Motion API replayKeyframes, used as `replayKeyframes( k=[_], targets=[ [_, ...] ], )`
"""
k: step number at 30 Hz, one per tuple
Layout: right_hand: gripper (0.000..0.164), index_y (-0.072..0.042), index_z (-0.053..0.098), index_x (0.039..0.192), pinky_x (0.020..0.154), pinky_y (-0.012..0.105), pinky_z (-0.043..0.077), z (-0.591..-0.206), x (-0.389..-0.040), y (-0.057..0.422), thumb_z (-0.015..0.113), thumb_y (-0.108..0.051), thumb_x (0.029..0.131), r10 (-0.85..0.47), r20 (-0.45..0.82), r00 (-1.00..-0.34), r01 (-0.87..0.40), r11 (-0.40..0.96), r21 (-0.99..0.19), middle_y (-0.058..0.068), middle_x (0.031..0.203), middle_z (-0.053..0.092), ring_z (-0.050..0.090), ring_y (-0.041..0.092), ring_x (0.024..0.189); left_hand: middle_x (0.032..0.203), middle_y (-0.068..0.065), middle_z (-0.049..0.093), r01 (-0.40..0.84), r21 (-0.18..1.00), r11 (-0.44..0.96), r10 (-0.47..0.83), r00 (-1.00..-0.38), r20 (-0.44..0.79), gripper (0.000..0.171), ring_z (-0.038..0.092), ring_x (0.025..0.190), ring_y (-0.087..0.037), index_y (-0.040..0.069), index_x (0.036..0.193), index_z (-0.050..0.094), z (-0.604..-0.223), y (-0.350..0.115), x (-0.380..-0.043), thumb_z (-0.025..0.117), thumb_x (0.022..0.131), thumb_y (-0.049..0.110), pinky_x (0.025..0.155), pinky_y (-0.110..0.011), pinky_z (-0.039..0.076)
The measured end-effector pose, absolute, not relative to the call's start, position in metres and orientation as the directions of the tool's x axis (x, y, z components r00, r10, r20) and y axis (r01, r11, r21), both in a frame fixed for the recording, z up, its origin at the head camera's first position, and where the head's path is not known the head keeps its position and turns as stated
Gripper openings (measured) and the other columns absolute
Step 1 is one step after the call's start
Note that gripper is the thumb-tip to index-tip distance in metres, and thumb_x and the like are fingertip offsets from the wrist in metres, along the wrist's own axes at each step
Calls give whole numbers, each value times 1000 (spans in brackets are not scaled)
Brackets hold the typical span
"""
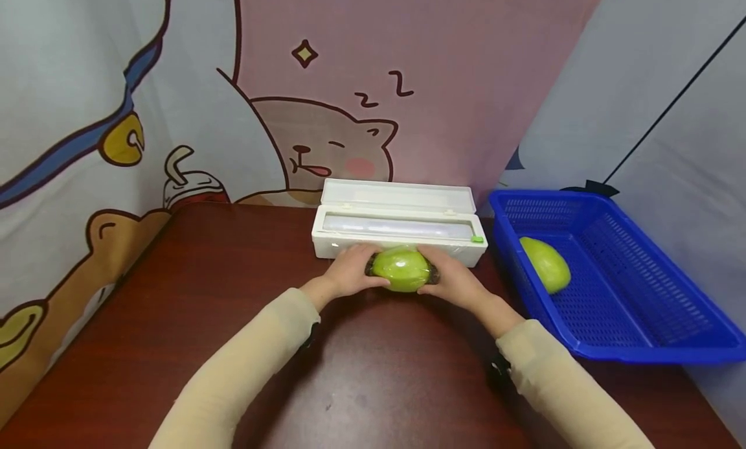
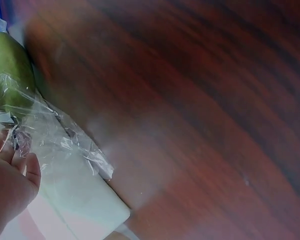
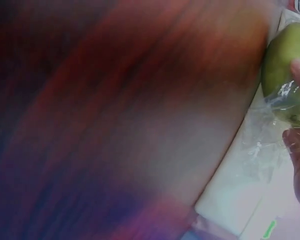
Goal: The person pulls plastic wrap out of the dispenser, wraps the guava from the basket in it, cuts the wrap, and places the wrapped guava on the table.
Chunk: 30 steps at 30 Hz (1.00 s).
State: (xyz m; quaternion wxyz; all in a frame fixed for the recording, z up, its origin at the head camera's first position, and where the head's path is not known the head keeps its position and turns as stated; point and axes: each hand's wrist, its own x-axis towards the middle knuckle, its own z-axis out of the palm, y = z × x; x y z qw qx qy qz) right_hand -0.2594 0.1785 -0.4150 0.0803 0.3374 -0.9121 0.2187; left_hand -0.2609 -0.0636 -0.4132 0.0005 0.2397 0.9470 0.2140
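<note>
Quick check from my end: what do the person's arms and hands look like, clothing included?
Both arms wear plain, pale beige long sleeves, left and right, ending near the wrists. Something black peeks out under each cuff; too little shows to name it. The left hand and right hand are gloveless.

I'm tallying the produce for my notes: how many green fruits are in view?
2. One green fruit is held between the left hand and right hand; another green fruit lies inside the blue basket. Its left wall may hide more.
</note>
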Motion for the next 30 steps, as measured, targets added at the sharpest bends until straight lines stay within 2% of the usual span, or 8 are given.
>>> replayKeyframes(
  k=[7, 13, 18, 23, 30],
  targets=[
    [80, 4, 51, 129, 96, 46, 46, -412, -267, 176, 87, -18, 61, -588, 288, -756, -653, 648, -392, 20, 123, 60, 57, 34, 113, 130, -5, 56, 438, 448, 779, 436, -893, 115, 63, 47, 126, -25, 11, 129, 52, -415, -65, -260, 69, 80, 46, 107, -45, 34],
    [75, -2, 55, 127, 94, 44, 47, -409, -272, 175, 87, -18, 61, -575, 220, -788, -602, 646, -469, 14, 120, 63, 59, 27, 108, 128, -6, 59, 435, 448, 781, 437, -893, 106, 60, 50, 122, -25, 9, 129, 53, -413, -65, -261, 66, 83, 46, 105, -43, 36],
    [73, -3, 56, 127, 92, 43, 49, -406, -275, 175, 86, -18, 62, -578, 195, -792, -588, 637, -499, 13, 119, 64, 59, 24, 106, 123, -7, 61, 439, 433, 787, 445, -891, 96, 57, 53, 119, -25, 8, 126, 55, -407, -65, -260, 65, 84, 45, 103, -40, 39],
    [74, 0, 56, 126, 93, 44, 48, -405, -277, 176, 86, -20, 62, -601, 212, -771, -619, 626, -474, 15, 118, 63, 59, 28, 107, 120, -7, 63, 426, 416, 803, 440, -895, 68, 54, 55, 116, -24, 8, 124, 57, -404, -65, -260, 64, 85, 45, 100, -38, 42],
    [82, 7, 51, 129, 91, 48, 46, -406, -273, 180, 86, -24, 62, -558, 180, -810, -577, 701, -420, 25, 116, 58, 57, 37, 106, 118, -5, 64, 411, 388, 825, 441, -897, 13, 53, 57, 112, -21, 9, 122, 58, -400, -59, -260, 60, 86, 49, 98, -36, 44]
  ],
)
